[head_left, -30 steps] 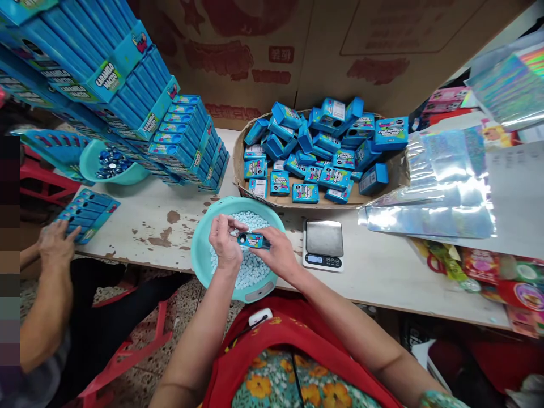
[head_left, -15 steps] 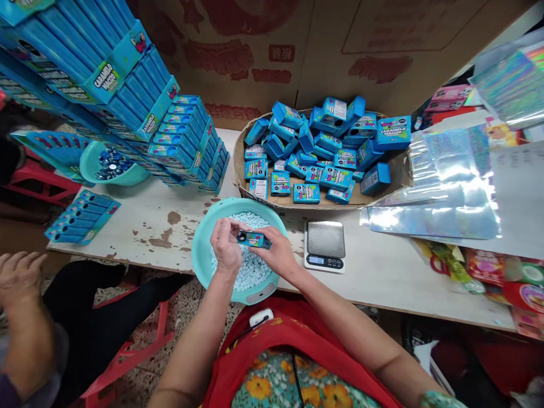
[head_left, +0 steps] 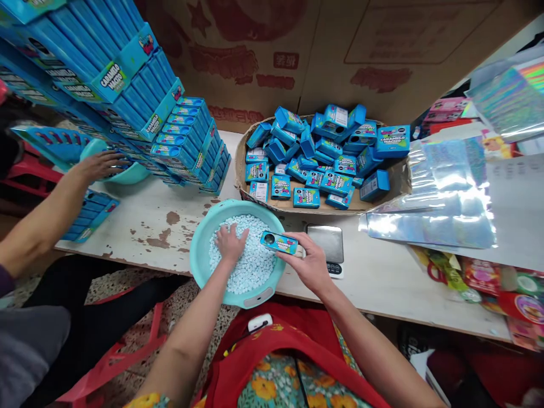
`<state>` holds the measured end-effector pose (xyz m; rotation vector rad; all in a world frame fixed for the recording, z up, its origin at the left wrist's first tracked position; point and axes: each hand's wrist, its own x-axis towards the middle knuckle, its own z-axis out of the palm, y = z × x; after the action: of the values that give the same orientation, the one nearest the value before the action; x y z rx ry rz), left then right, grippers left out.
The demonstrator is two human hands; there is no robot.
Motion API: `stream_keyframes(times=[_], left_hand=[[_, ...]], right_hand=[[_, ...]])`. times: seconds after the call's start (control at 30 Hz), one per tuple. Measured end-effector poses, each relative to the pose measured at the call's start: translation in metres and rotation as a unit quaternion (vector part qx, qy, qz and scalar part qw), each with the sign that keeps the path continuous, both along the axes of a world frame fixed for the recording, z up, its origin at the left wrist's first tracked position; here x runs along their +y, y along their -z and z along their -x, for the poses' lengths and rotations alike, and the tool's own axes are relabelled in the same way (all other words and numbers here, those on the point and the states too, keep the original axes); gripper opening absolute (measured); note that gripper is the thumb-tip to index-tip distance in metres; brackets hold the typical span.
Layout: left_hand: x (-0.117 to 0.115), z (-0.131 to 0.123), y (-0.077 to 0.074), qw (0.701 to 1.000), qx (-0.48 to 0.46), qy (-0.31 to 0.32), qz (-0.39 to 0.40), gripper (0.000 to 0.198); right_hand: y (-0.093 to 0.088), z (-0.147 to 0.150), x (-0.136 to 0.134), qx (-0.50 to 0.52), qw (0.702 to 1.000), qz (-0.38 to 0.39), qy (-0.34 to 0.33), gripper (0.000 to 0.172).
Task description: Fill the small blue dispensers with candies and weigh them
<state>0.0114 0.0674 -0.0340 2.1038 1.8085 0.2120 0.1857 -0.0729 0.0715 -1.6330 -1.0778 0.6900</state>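
Note:
My left hand (head_left: 230, 243) rests with spread fingers on small pale-blue candies (head_left: 255, 272) that fill the bottom of a turquoise basin (head_left: 198, 255). In my right hand (head_left: 310, 260) is a small blue candy box (head_left: 279, 242), its printed side up and a dark round spot at its left end. The box is over the basin's right rim, apart from my left hand. Just behind my right hand lies a small digital scale (head_left: 327, 241), partly covered by it.
A cut cardboard tray (head_left: 393, 178) of loose blue boxes (head_left: 335, 181) stands behind. Stacked display boxes (head_left: 187, 141) rise at left, where a co-worker's hand (head_left: 100, 165) reaches into another turquoise bowl (head_left: 136, 174). Shiny holographic sheets (head_left: 437, 198) lie at right.
My left hand has let go of the box and moved down onto the candies. My right hand has carried the box rightward. The co-worker's hand has reached to the far bowl.

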Motion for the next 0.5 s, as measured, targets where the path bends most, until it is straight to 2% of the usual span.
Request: stream_keyframes(times=[0.13, 0.23, 0.27, 0.33, 0.43, 0.5], left_hand=[[-0.041, -0.022, 0.004, 0.990, 0.064, 0.114, 0.047, 0.045], [-0.056, -0.013, 0.003, 0.981, 0.055, 0.166, 0.085, 0.038], [-0.056, -0.007, 0.003, 0.982, 0.032, 0.155, 0.101, 0.035], [-0.048, 0.005, 0.001, 0.986, -0.071, 0.069, 0.136, 0.024], [-0.032, 0.018, -0.008, 0.951, -0.244, -0.071, 0.174, 0.016], [-0.025, 0.022, -0.022, 0.932, -0.296, -0.106, 0.184, 0.022]], right_hand=[[-0.004, -0.001, -0.007, 0.008, 0.999, -0.001, 0.037, 0.032], [-0.008, 0.002, -0.008, 0.020, 0.998, -0.014, 0.056, 0.035], [-0.009, 0.004, -0.006, 0.017, 0.998, -0.019, 0.051, 0.035], [-0.008, 0.009, 0.001, 0.003, 0.999, -0.019, 0.027, 0.035], [0.000, 0.018, 0.012, -0.015, 1.000, -0.005, -0.025, 0.033], [0.007, 0.024, 0.017, -0.026, 0.999, -0.002, -0.042, 0.035]])
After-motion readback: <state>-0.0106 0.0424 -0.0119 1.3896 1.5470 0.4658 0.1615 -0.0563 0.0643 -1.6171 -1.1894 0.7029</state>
